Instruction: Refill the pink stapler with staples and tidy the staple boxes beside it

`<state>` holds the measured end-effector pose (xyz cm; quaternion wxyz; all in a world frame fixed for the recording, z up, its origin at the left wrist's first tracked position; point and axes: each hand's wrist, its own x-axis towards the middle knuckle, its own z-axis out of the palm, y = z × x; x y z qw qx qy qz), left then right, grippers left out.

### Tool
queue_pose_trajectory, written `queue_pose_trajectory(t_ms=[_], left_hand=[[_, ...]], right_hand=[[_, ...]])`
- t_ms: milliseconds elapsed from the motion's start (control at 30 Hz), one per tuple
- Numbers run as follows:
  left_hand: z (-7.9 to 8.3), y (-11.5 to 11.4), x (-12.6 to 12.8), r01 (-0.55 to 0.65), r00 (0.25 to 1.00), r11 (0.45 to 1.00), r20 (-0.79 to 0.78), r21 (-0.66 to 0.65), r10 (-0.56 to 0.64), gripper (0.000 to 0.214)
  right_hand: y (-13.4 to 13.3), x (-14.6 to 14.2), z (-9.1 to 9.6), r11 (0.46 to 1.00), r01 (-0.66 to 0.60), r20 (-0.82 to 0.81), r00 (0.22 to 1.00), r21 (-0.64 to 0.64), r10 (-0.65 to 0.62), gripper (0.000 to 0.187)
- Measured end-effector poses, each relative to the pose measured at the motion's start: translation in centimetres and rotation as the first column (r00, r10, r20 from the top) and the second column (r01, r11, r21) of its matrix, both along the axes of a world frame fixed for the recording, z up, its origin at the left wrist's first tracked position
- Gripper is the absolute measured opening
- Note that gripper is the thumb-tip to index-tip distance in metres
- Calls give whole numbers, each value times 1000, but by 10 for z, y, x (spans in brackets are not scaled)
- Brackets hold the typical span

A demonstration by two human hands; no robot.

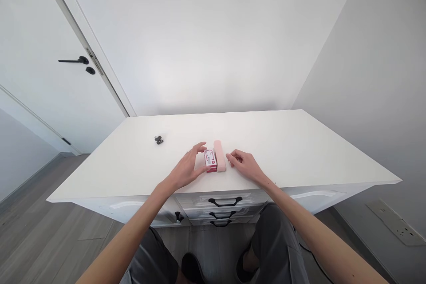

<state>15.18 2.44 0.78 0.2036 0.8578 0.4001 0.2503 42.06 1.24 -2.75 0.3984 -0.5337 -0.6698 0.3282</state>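
Note:
A small white and red box (210,160) lies on the white cabinet top, near its front edge. My left hand (186,167) spans it from the left, thumb at its near end and fingertips at its far end. Directly to the right of the box is a long, slim pink case (219,156), lying lengthwise away from me and close beside the box. My right hand (245,164) rests just right of the pink case, its fingers curled in and a small gap between them and the case. Nothing shows in the right hand.
A small dark clip-like object (159,140) lies on the left part of the cabinet top (282,142). Drawers with black handles (225,202) are below the front edge. Walls stand behind and to the right; a white door (66,22) is at the left.

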Motion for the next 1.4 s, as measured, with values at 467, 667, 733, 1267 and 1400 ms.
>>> queue_pose_trajectory(t_ms=[467, 667, 733, 1267, 1400], left_hand=[[-26, 60, -54, -608, 786, 746, 76, 272, 613, 54], [-31, 79, -87, -730, 641, 644, -100, 230, 761, 71], [-31, 81, -88, -733, 638, 647, -121, 207, 761, 70], [-30, 49, -20, -179, 957, 958, -185, 224, 222, 60], [-31, 45, -5, -53, 979, 979, -183, 195, 90, 70]], right_hand=[[0, 1, 3, 1000, 4, 0, 1000, -4, -4, 42], [1, 2, 1, 1000, -1, 7, 1000, -1, 2, 42], [1, 2, 1, 1000, -1, 5, 1000, -2, 1, 42], [1, 1, 2, 1000, -1, 16, 1000, 4, 1, 43], [2, 1, 1, 1000, 1, 21, 1000, 19, -2, 43]])
